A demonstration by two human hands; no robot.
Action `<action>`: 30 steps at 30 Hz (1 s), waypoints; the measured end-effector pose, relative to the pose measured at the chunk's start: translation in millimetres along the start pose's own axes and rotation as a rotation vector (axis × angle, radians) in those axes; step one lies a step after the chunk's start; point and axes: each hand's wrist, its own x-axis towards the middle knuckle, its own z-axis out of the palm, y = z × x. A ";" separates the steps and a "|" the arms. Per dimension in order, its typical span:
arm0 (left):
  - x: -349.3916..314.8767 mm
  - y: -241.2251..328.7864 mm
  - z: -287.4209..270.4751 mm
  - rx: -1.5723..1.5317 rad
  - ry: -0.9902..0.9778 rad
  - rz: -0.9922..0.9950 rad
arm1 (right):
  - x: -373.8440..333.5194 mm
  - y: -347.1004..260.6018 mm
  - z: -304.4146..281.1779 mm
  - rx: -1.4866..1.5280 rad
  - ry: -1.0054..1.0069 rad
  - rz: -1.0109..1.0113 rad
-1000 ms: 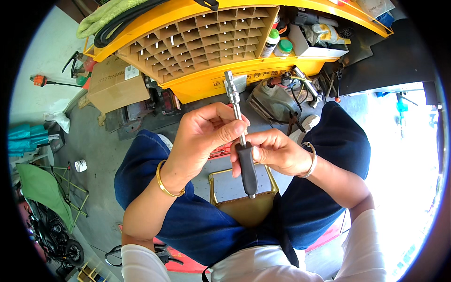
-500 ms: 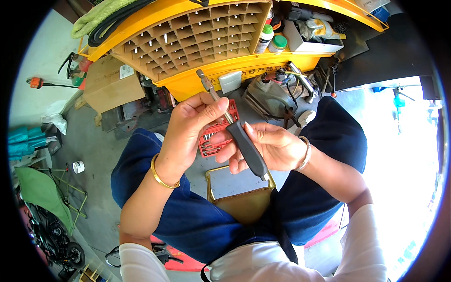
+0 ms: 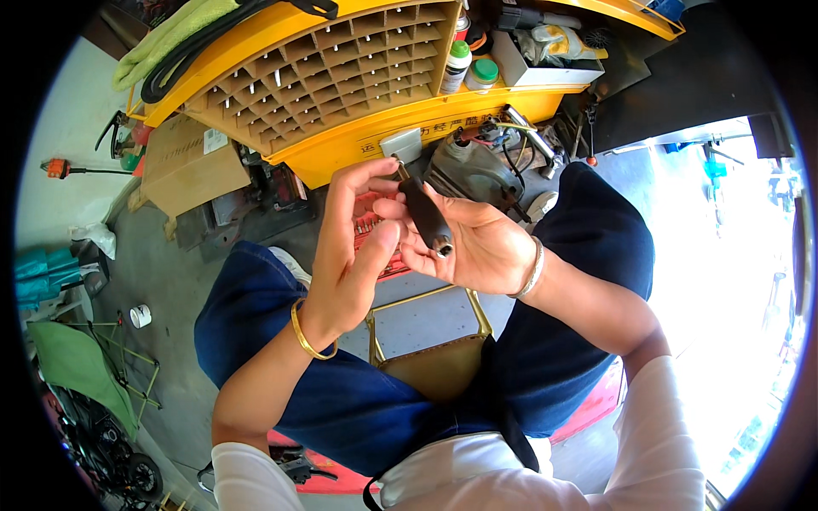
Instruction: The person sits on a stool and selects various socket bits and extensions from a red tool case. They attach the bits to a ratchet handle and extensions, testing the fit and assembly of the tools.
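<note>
My right hand (image 3: 490, 247) is closed around the black handle of a socket driver (image 3: 428, 217). The handle tilts, its butt end with a metal fitting turned up toward me. Its metal shaft points away and is mostly hidden behind my fingers. My left hand (image 3: 351, 255) is at the driver's left side, thumb apart from the handle and fingers stretched up beside the shaft. Those fingertips are near or touching the shaft; I cannot tell which. Below both hands, partly covered by them, lies a red tool case (image 3: 394, 269) with small metal pieces in it.
A yellow shelf unit (image 3: 315, 170) with a cardboard compartment rack (image 3: 328, 77) stands ahead. A cardboard box (image 3: 192, 170) is at left, a grey machine part (image 3: 469, 175) at right. Between my legs is a gold-framed seat (image 3: 436, 370); a green folding chair (image 3: 81, 362) stands far left.
The driver has tipped, so its butt end now faces me and its shaft points away. My left thumb and fingers have come off their pinch on the shaft. The view has shifted slightly.
</note>
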 end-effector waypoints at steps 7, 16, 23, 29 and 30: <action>0.0 -4.4 2.8 -0.041 -0.106 -0.106 | -2.6 0.4 -6.2 0.005 0.124 -0.016; -1.1 -8.2 4.3 -0.157 -0.102 -0.174 | -3.1 2.1 -12.6 -0.096 0.190 -0.020; -2.2 -7.4 5.1 -0.004 -0.116 -0.010 | -5.0 -0.5 2.6 -0.413 0.162 -0.049; -4.5 -1.5 1.8 0.293 -0.111 0.321 | -6.5 0.4 8.8 -0.622 0.097 -0.105; -5.8 -1.1 3.2 0.305 -0.104 0.351 | -6.5 0.9 8.7 -0.635 0.080 -0.108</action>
